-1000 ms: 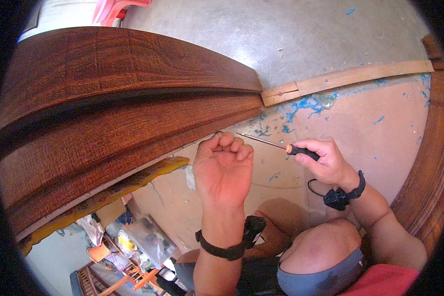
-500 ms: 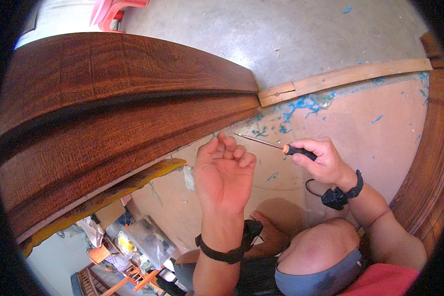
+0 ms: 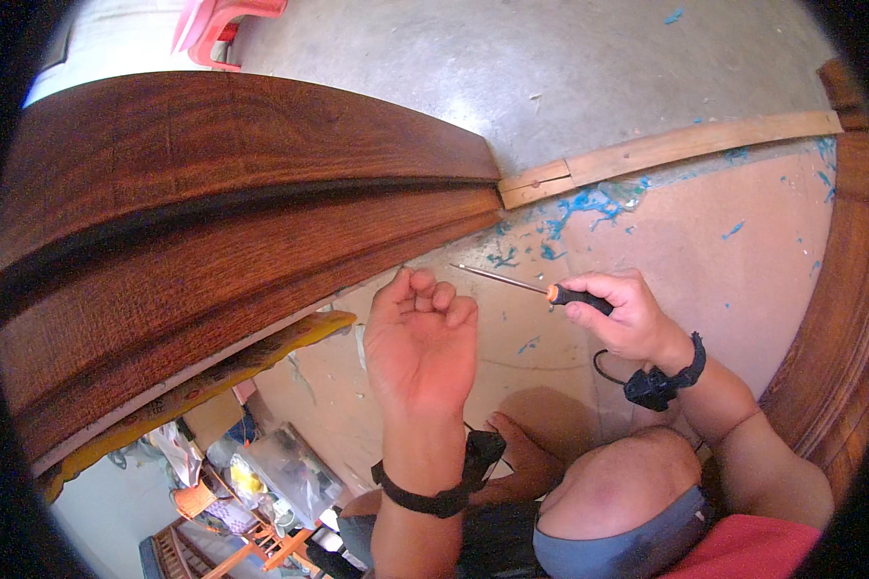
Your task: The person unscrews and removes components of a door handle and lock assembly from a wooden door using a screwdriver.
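My right hand [image 3: 628,314] grips a screwdriver [image 3: 512,280] by its black and orange handle. The metal shaft points left, its tip in the air beside the fingers of the other hand. Palm up, my left hand [image 3: 423,343] has its fingers curled and thumb and forefinger brought together. Whatever lies in that pinch, if anything, is too small to make out. Those fingertips are close to the lower edge of a large dark brown wooden door frame [image 3: 261,207], which runs in from the left.
A pale wooden strip [image 3: 695,145] lies across the floor from the frame's end to another brown wooden piece [image 3: 821,280] at right. Blue shavings [image 3: 589,207] litter the floor. A yellow-edged padding [image 3: 290,338] runs under the frame. Lower left are clutter and orange furniture [image 3: 285,550]; a red plastic chair [image 3: 208,29] stands far.
My left hand has shifted slightly left along the frame's lower edge. The screwdriver in my right hand has moved a little left too.
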The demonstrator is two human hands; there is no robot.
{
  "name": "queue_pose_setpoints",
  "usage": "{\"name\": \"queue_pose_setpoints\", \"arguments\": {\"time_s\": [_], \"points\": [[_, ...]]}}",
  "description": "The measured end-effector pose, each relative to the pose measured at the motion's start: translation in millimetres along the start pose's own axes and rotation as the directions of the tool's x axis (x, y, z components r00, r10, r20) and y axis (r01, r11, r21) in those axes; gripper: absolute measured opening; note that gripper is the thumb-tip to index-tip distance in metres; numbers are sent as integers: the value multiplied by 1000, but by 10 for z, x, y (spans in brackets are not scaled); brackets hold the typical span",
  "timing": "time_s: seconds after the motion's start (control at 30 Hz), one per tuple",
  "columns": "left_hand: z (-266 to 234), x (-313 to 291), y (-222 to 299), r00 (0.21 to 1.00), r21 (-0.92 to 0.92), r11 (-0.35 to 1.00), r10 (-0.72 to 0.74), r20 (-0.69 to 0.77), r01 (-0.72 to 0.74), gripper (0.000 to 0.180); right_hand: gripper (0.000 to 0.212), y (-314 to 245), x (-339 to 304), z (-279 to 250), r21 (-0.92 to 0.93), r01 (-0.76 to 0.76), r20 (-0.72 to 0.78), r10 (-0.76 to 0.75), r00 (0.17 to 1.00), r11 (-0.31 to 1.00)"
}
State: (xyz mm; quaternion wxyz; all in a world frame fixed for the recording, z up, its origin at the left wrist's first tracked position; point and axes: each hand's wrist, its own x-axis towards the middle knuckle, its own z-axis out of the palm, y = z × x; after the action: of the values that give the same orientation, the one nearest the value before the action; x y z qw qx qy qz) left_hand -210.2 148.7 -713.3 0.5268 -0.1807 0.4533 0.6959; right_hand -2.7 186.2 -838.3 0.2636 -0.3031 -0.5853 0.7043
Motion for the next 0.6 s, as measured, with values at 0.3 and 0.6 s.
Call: {"name": "queue_pose_setpoints", "arguments": {"time_s": [0.3,0.6], "points": [[26,-145,43,1000,46,998,31,4,-31,6,25,-4,25,46,-19,56,18,-56,998,998],[77,-203,54,999,77,996,48,-24,-46,7,22,-147,147,103,-22,153,-2,-153,988,988]]}}
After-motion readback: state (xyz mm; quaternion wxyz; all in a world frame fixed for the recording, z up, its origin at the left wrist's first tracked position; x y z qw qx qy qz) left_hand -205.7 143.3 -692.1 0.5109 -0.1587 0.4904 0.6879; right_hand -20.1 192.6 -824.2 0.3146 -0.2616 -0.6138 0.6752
